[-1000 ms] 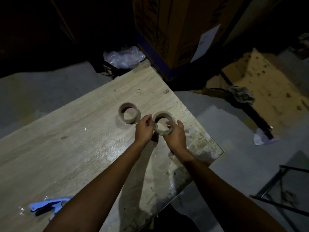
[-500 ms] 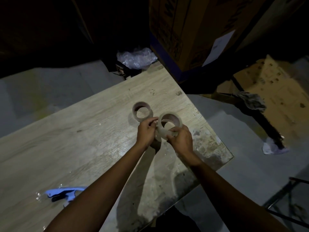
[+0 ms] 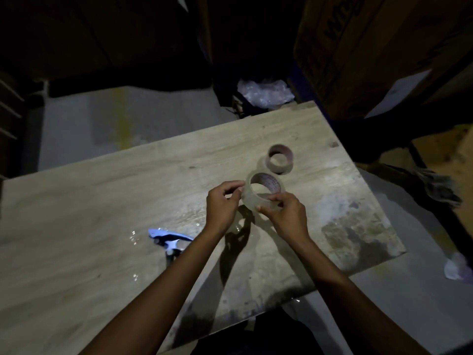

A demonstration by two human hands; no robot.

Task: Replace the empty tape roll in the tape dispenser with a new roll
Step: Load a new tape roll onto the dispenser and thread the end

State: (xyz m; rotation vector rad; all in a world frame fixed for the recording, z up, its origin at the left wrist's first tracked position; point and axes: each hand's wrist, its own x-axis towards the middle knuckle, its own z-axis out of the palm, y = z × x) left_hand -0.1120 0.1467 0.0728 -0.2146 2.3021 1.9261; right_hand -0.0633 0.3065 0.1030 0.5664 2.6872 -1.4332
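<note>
Clear new tape roll [image 3: 259, 193] gripped by my right hand [image 3: 288, 216], left hand [image 3: 222, 204] pinching its edge above the table [image 3: 102, 213]: I judge finding the loose end comes first, 1 nail working slowly.

The new roll [image 3: 258, 198] of clear tape sits tilted, lifted off the table. Just beyond it the bare cardboard core [image 3: 280, 160] lies flat. The blue dispenser [image 3: 167, 238] lies nearer, seemingly on its side.

I see the clear tape roll [image 3: 258, 198] held above the pale wooden tabletop [image 3: 102, 201], left hand [image 3: 222, 206] on its left, right hand [image 3: 286, 216] on its near right. Just beyond the grip: bare cardboard core [image 3: 280, 160] on the tabletop. Near-left of the grip: blue tape dispenser [image 3: 169, 239], partly behind the left forearm.
</note>
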